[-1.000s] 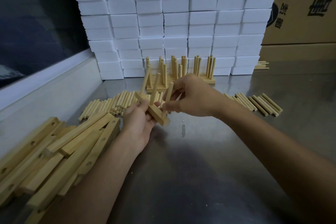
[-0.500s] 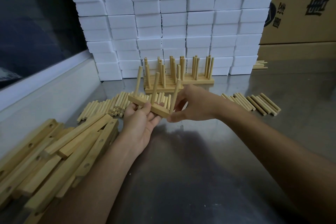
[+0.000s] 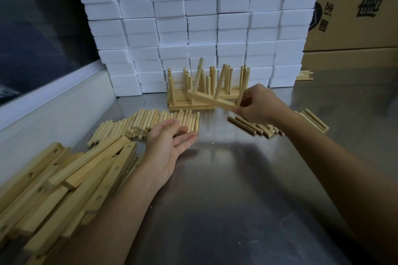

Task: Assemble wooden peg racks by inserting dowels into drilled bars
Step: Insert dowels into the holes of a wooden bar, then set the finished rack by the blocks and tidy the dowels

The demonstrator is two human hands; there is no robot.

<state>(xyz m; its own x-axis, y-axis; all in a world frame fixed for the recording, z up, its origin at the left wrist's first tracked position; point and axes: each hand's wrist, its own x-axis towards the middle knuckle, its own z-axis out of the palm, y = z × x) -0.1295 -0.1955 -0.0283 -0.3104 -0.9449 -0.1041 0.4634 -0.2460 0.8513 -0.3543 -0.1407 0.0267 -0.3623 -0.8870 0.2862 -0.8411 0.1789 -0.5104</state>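
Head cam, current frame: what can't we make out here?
- Rack in the right hand: its right end is covered by the fingers; motion blur hides whether the dowels are fully seated.
- Finished racks behind: the held rack overlaps them; count unclear.
- Drilled bars: pile cut off by the left edge.
- Cardboard box: print cut off by the right edge.

A pale wooden rack (image 3: 212, 100), a bar with three dowels standing in it, hangs tilted in the air, its right end pinched in the right grip (image 3: 256, 104), just in front of the finished racks (image 3: 193, 92) standing against the back. Loose dowels (image 3: 148, 122) lie side by side in a heap at mid-left, and a smaller row of dowels (image 3: 269, 128) lies to the right. Drilled bars (image 3: 71, 180) are piled crisscross at the near left, holes showing on several.
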